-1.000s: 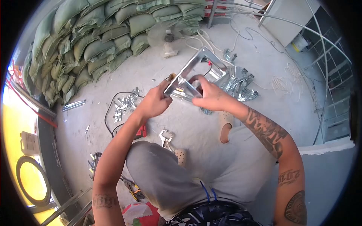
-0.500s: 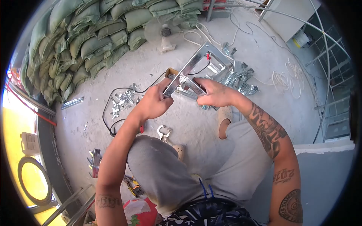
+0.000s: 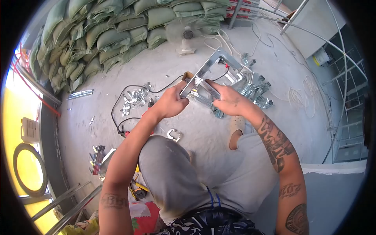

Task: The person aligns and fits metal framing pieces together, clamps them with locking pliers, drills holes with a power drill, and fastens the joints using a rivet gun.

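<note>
My left hand [image 3: 171,102] is closed around the lower left end of a bent galvanized metal channel [image 3: 203,70], held above the floor. The channel runs up to a corner and then turns down to the right. My right hand [image 3: 230,100] grips a short metal channel piece [image 3: 210,89] that meets the long side near my left fingers. Whether the two are one bent part or separate, I cannot tell. Behind my left fingers, a small cardboard box [image 3: 188,75] is partly hidden. A locking clamp [image 3: 174,135] lies on the floor below my hands.
Many loose metal channel pieces [image 3: 256,92] are heaped beyond my right hand. Small metal clips [image 3: 133,101] lie scattered at left, beside a black cable [image 3: 113,111]. Stacked green sandbags [image 3: 117,39] line the back. A fan [image 3: 188,35] stands before them. White cable [image 3: 299,96] coils at right.
The view has shifted, so the floor items appear further right. Both hands keep hold of the metal pieces, which look slightly turned against each other.
</note>
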Tool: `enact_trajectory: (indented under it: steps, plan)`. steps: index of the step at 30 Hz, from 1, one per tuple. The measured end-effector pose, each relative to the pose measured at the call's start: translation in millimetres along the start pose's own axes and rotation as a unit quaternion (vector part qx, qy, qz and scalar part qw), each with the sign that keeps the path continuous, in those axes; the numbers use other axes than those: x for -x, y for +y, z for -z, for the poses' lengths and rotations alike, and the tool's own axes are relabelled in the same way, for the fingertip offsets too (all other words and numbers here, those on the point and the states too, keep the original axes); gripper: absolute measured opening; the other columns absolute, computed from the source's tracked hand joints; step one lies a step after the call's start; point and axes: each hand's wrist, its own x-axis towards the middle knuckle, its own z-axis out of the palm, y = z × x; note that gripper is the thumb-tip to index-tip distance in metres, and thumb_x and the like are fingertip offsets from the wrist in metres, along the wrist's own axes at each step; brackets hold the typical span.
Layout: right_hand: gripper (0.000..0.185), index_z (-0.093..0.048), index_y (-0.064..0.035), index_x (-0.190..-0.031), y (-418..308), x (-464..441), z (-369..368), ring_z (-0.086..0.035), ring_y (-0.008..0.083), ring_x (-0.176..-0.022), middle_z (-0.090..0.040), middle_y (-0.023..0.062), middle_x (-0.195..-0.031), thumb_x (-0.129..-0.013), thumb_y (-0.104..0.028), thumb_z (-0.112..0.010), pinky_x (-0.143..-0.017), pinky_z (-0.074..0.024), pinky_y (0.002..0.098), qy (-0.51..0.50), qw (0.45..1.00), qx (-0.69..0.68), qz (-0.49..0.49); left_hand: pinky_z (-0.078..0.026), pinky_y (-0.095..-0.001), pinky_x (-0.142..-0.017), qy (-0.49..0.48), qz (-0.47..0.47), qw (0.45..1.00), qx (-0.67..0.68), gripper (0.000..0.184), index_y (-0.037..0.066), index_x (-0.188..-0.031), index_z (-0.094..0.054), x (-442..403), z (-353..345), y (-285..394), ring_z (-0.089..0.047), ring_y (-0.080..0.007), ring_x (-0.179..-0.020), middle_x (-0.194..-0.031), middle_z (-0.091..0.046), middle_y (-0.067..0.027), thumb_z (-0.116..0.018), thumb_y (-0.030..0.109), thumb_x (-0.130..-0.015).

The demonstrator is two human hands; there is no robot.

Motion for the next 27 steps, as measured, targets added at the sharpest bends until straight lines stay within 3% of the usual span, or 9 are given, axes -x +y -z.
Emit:
enact_trajectory:
  steps: [3,5,7,9,10,15,17,21,27]
  plan:
    - [0.069,-0.040,-0.0071,-0.146,-6,-2,4,-0.067,0.0359,-0.089,-0.067,0.0262,-0.102,-0.079,-0.015,-0.052,-0.080,-0.0518,0.0426,-0.015,1.000,0.001,0.004,-0.047,-0.0356,-0.082,-0.019,0.032,0.999,-0.001,0.051,0.002,-0.129,-0.054,-1,4,2,-0.058,-0.0236,-0.087,-0.096,-0.064,-0.0146,-0.057,0.007,-0.078]
    - [0.066,-0.044,-0.0077,-0.144,-3,-7,2,-0.068,0.0343,-0.092,-0.068,0.0251,-0.104,-0.080,-0.016,-0.053,-0.084,-0.0514,0.0410,0.018,0.998,0.002,0.060,-0.048,-0.0372,-0.086,0.035,-0.078,0.996,0.013,0.054,0.004,-0.130,-0.055,-7,-4,-15,-0.062,-0.0258,-0.095,-0.104,-0.066,-0.0171,-0.057,0.006,-0.076]
    - [0.065,-0.046,-0.0065,-0.143,-40,-3,13,-0.063,0.0296,-0.110,-0.065,0.0227,-0.120,-0.083,-0.021,-0.063,-0.097,-0.0468,0.0384,-0.063,0.990,0.039,-0.120,-0.049,-0.0383,-0.088,0.070,-0.171,0.982,0.025,0.051,0.004,-0.126,-0.057,-16,-7,-48,-0.063,-0.0269,-0.098,-0.107,-0.066,-0.0162,-0.062,0.008,-0.075]
    - [0.079,-0.041,0.0004,-0.146,-5,1,4,-0.051,0.0270,-0.129,-0.052,0.0201,-0.141,-0.080,-0.024,-0.077,-0.106,-0.0401,0.0353,-0.001,0.995,0.053,0.081,-0.052,-0.0329,-0.059,0.064,0.077,0.973,0.209,0.047,0.001,-0.124,-0.052,-5,3,-55,-0.064,-0.0190,-0.066,-0.082,-0.064,-0.0124,-0.069,0.016,-0.083]
    - [0.083,-0.036,-0.0035,-0.150,-16,7,7,-0.046,0.0292,-0.134,-0.047,0.0201,-0.145,-0.079,-0.021,-0.077,-0.109,-0.0376,0.0373,-0.013,0.998,0.045,-0.040,-0.051,-0.0320,-0.056,0.105,0.117,0.943,0.293,0.046,-0.002,-0.123,-0.048,3,4,-67,-0.062,-0.0169,-0.061,-0.078,-0.062,-0.0088,-0.068,0.021,-0.088]
    - [0.084,-0.033,-0.0117,-0.153,16,39,34,-0.051,0.0288,-0.128,-0.049,0.0198,-0.141,-0.082,-0.024,-0.074,-0.103,-0.0416,0.0391,-0.066,0.997,0.028,-0.035,-0.055,-0.0404,-0.058,0.382,0.211,0.718,0.542,0.053,0.003,-0.108,-0.049,83,8,-161,-0.063,-0.0243,-0.066,-0.081,-0.060,-0.0132,-0.057,0.053,-0.095]
    - [0.081,-0.034,-0.0122,-0.153,17,52,41,-0.052,0.0282,-0.124,-0.050,0.0188,-0.140,-0.084,-0.028,-0.072,-0.100,-0.0429,0.0386,-0.112,0.992,0.023,-0.058,-0.055,-0.0417,-0.058,0.474,0.257,0.681,0.495,0.061,0.003,-0.107,-0.048,144,-6,-199,-0.063,-0.0268,-0.067,-0.085,-0.060,-0.0146,-0.046,0.063,-0.096]
    - [0.081,-0.034,-0.0123,-0.153,21,60,38,-0.054,0.0280,-0.119,-0.050,0.0176,-0.139,-0.085,-0.034,-0.071,-0.098,-0.0439,0.0376,-0.116,0.991,0.032,-0.066,-0.054,-0.0383,-0.060,0.632,0.195,0.567,0.491,0.060,0.004,-0.108,-0.051,265,-38,-259,-0.065,-0.0243,-0.068,-0.084,-0.063,-0.0154,-0.030,0.060,-0.102]
    - [0.078,-0.035,-0.0120,-0.152,7,64,36,-0.053,0.0289,-0.120,-0.052,0.0193,-0.136,-0.086,-0.032,-0.071,-0.099,-0.0431,0.0382,-0.170,0.978,0.091,-0.080,-0.052,-0.0419,-0.091,0.788,0.136,0.406,0.443,0.067,0.005,-0.138,-0.039,377,-29,-273,-0.063,-0.0280,-0.103,-0.125,-0.058,-0.0158,-0.021,0.058,-0.103]
